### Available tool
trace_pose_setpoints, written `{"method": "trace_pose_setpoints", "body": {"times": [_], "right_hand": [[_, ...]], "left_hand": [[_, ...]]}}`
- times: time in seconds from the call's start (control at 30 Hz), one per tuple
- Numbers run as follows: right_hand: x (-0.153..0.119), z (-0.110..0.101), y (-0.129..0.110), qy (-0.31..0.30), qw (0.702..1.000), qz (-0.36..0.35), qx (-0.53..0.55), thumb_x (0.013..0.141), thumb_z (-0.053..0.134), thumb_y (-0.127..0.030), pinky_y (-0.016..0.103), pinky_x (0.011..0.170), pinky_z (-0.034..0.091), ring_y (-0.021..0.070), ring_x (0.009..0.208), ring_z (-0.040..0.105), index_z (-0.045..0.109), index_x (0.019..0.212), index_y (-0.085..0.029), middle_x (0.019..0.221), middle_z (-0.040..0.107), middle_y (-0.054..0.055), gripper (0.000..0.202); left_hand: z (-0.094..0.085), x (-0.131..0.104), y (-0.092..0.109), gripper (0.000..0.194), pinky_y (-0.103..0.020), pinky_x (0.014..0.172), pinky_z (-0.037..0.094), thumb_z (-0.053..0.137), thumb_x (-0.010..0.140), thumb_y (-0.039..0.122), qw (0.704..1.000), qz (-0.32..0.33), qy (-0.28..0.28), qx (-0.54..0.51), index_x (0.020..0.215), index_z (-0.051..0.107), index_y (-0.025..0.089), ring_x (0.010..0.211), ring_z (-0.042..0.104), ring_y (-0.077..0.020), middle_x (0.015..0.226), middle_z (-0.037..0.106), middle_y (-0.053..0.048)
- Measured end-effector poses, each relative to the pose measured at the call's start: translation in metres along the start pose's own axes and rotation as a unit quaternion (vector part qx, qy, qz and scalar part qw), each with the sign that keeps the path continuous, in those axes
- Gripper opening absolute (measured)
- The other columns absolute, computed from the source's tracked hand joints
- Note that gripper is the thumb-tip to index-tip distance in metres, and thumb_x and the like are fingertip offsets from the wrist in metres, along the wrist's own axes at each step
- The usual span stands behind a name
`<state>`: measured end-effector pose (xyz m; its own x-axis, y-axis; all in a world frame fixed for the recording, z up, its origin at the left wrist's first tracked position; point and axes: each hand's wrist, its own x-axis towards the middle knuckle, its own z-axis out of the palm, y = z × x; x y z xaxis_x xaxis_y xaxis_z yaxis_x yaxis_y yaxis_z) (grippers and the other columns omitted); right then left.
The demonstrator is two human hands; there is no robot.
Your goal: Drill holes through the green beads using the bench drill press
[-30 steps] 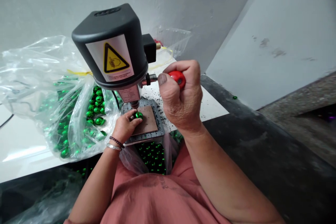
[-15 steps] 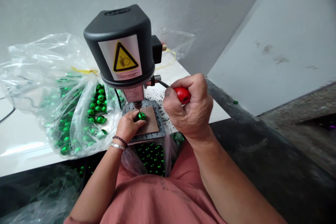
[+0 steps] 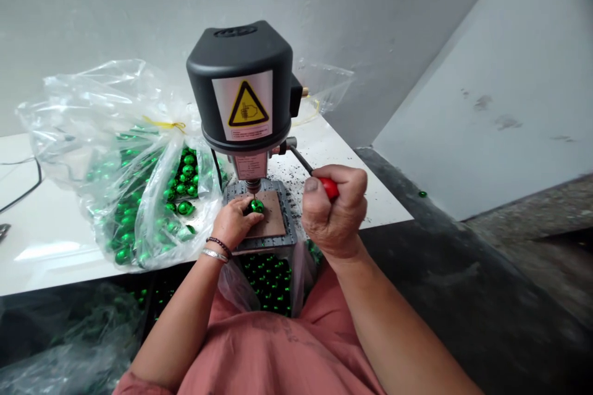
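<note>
A black drill press (image 3: 241, 92) with a yellow warning label stands on the white table. My left hand (image 3: 233, 220) pinches a shiny green ball (image 3: 256, 206) on the brown board (image 3: 271, 215), which lies on the machine's grey base (image 3: 290, 228). The thin drill bit comes down at the top of this ball; whether it has gone in I cannot tell. Right of the machine, my right hand (image 3: 336, 207) is wrapped round the red knob (image 3: 328, 188) of the feed lever (image 3: 301, 160).
Left of the press lies a clear plastic bag (image 3: 148, 197) of green balls, with a yellow tie. Below the table's front edge, more green balls (image 3: 266, 278) fill a bag at my lap. Dark shavings litter the white table (image 3: 380, 203). A green ball (image 3: 422, 194) lies on the floor.
The lever and my right hand have swung lower. My left hand still holds the green ball under the bit. The whole view has shifted slightly.
</note>
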<state>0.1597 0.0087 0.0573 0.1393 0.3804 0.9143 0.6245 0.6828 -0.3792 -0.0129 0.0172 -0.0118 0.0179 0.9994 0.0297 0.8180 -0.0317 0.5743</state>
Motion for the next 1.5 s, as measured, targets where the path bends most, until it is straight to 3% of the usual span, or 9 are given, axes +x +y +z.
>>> {"method": "trace_pose_setpoints", "body": {"times": [0.43,0.63,0.77,0.97,1.13,1.2,1.37,1.43,1.5], "right_hand": [[-0.028,0.008,0.007,0.008,0.998,0.025,0.050,0.081,0.046,-0.017,0.019,0.058,0.045,0.0052,0.067,0.053,0.045,0.094,-0.019,0.078,0.051,-0.002,0.014],[0.035,0.011,-0.009,0.046,0.997,0.054,0.039,0.085,0.045,-0.025,0.018,0.053,0.039,0.0034,0.056,0.044,0.045,0.079,-0.019,0.066,0.045,-0.004,0.009],[0.075,0.017,-0.015,-0.001,0.993,0.115,0.040,0.085,0.044,-0.033,0.019,0.060,0.041,0.0033,0.057,0.040,0.039,0.072,-0.019,0.063,0.037,-0.005,0.020],[0.075,0.017,-0.015,-0.004,0.988,0.130,0.085,0.086,0.044,-0.036,0.017,0.056,0.036,0.0026,0.056,0.036,0.037,0.071,-0.018,0.061,0.035,-0.006,0.024],[0.073,0.017,-0.014,0.002,0.986,0.115,0.118,0.085,0.046,-0.035,0.016,0.056,0.035,0.0038,0.059,0.038,0.040,0.072,-0.017,0.062,0.037,-0.005,0.023],[0.073,0.017,-0.013,0.004,0.985,0.111,0.129,0.084,0.047,-0.036,0.017,0.057,0.036,0.0037,0.058,0.037,0.040,0.072,-0.017,0.062,0.037,-0.005,0.023],[0.071,0.016,-0.012,-0.006,0.987,0.109,0.121,0.086,0.044,-0.034,0.016,0.059,0.035,0.0021,0.059,0.037,0.039,0.073,-0.017,0.065,0.036,-0.006,0.022],[0.070,0.016,-0.013,-0.008,0.987,0.107,0.119,0.087,0.043,-0.033,0.016,0.060,0.036,0.0016,0.058,0.038,0.039,0.073,-0.017,0.065,0.037,-0.006,0.021],[0.069,0.015,-0.013,-0.012,0.986,0.110,0.124,0.087,0.043,-0.034,0.017,0.059,0.037,0.0016,0.057,0.039,0.038,0.074,-0.018,0.065,0.038,-0.006,0.021]], "left_hand": [[-0.002,-0.001,0.002,0.031,-0.033,0.093,0.043,0.064,0.074,0.031,1.000,0.008,-0.005,0.001,0.103,0.066,0.020,0.104,0.059,-0.0219,0.109,0.067,-0.007],[0.000,-0.001,0.005,0.033,-0.032,0.085,0.045,0.064,0.072,0.032,1.000,-0.003,0.019,0.000,0.102,0.066,0.017,0.095,0.061,-0.0216,0.102,0.068,-0.008],[-0.008,-0.018,0.010,0.032,-0.030,0.073,0.046,0.061,0.074,0.036,0.999,-0.039,0.027,0.011,0.098,0.067,0.017,0.080,0.062,-0.0194,0.090,0.069,-0.007],[-0.029,-0.054,0.010,0.035,-0.028,0.074,0.045,0.067,0.069,0.041,0.988,0.035,-0.145,-0.045,0.099,0.069,0.022,0.084,0.062,-0.0195,0.094,0.069,-0.004],[-0.027,-0.060,0.007,0.043,-0.030,0.082,0.046,0.066,0.068,0.051,0.972,-0.062,-0.106,-0.202,0.096,0.069,0.018,0.090,0.061,-0.0208,0.096,0.069,-0.007],[-0.025,-0.060,0.008,0.045,-0.026,0.072,0.048,0.056,0.074,0.058,0.927,-0.138,-0.064,-0.344,0.088,0.068,0.017,0.079,0.061,-0.0167,0.083,0.067,-0.006],[-0.030,-0.060,0.016,0.041,-0.023,0.060,0.052,0.049,0.083,0.052,0.676,-0.303,-0.079,-0.667,0.083,0.062,0.013,0.073,0.062,-0.0146,0.077,0.063,-0.007],[-0.032,-0.061,0.018,0.022,-0.024,0.069,0.054,0.056,0.082,0.032,0.638,-0.304,-0.085,-0.702,0.083,0.062,0.011,0.079,0.064,-0.0155,0.079,0.063,-0.007],[-0.032,-0.063,0.019,0.011,-0.027,0.077,0.054,0.061,0.072,0.011,0.639,-0.288,-0.073,-0.710,0.082,0.063,0.011,0.082,0.064,-0.0160,0.080,0.064,-0.005]]}}
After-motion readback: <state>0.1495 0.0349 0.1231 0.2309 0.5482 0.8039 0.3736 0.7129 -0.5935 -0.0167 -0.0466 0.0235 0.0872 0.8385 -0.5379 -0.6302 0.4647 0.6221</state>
